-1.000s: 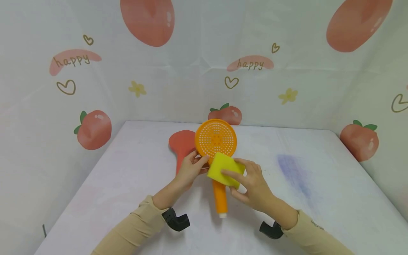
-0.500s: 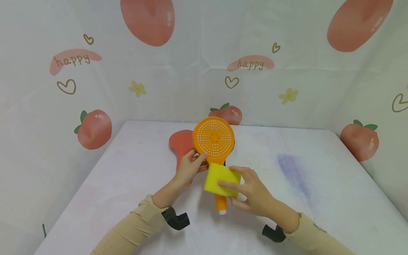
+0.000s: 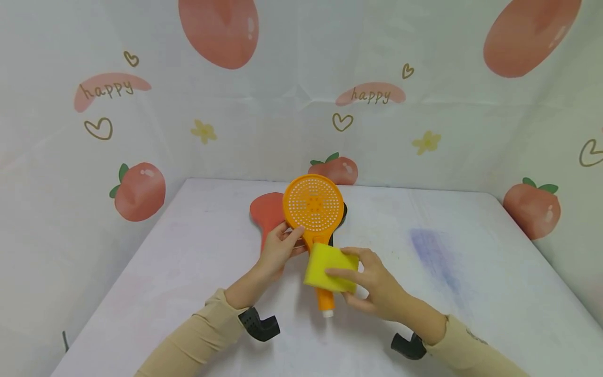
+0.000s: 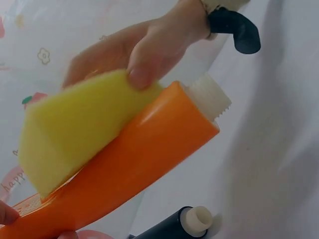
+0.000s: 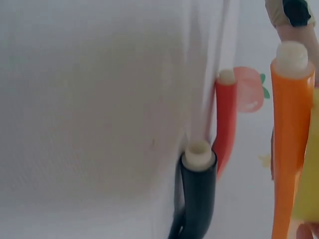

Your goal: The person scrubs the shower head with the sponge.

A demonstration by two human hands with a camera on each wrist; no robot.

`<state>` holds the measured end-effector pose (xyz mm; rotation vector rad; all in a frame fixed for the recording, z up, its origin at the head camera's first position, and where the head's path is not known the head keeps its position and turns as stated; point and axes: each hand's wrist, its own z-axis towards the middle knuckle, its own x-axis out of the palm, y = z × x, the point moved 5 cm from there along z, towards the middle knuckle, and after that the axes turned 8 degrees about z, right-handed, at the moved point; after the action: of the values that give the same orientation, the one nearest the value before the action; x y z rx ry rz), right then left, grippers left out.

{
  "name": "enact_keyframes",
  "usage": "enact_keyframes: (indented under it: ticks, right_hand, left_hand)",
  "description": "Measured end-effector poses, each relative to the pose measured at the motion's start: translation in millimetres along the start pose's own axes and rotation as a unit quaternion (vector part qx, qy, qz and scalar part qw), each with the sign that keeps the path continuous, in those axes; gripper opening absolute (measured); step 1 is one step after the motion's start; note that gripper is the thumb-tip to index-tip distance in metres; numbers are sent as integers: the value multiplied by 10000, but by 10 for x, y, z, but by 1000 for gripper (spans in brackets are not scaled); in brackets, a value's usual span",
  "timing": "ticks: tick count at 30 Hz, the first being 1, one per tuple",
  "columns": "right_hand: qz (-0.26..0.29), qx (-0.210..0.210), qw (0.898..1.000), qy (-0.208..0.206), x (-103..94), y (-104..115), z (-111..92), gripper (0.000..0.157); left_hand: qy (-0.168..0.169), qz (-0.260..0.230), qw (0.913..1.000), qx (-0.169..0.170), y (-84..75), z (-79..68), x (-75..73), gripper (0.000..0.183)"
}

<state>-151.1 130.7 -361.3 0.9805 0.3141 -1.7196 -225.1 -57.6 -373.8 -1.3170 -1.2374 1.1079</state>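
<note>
My left hand [image 3: 279,246] pinches an orange shower head [image 3: 314,203] at its neck, with the round perforated face showing. In my right hand [image 3: 380,287] a yellow sponge [image 3: 325,268] is held between thumb and fingers, lying over the orange handle [image 4: 144,139]. The left wrist view shows the sponge's flat side against that handle, whose white threaded end [image 4: 210,97] sticks out bare. Only the left fingertips [image 4: 7,214] appear there. In the right wrist view the orange handle [image 5: 291,124] stands beside the sponge's edge.
A red shower head [image 3: 267,209] lies on the white table [image 3: 198,272] left of the orange one. Behind the orange one is a black shower head [image 3: 344,213], mostly hidden; its handle [image 5: 198,199] shows in the right wrist view. A printed cloth wall [image 3: 282,115] closes off the back.
My right hand has moved the sponge down along the orange handle. The orange shower head has shifted slightly left, uncovering part of the black one. My left hand keeps its hold.
</note>
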Motion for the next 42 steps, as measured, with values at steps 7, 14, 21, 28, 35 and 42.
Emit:
enact_keyframes:
  ticks: [7, 14, 21, 28, 35, 42]
  right_hand:
    - [325, -893, 9931, 683, 95, 177, -69, 46]
    - [94, -224, 9995, -216, -63, -22, -21, 34]
    - [321, 724, 9937, -795, -112, -232, -67, 35]
    - [1113, 276, 9933, -107, 3, -96, -128, 32]
    - [752, -838, 9935, 151, 60, 163, -110, 36]
    - [250, -753, 9968, -59, 64, 147, -30, 38]
  left_hand:
    - [-61, 132, 9999, 30, 7, 3, -7, 36]
    - [-64, -46, 10000, 5, 30, 19, -12, 32]
    - [51, -218, 9997, -96, 37, 5, -6, 32]
    - [-146, -210, 9995, -192, 46, 20, -35, 34]
    - [-224, -152, 9995, -184, 57, 20, -49, 35]
    - [-55, -147, 9999, -49, 41, -15, -17, 31]
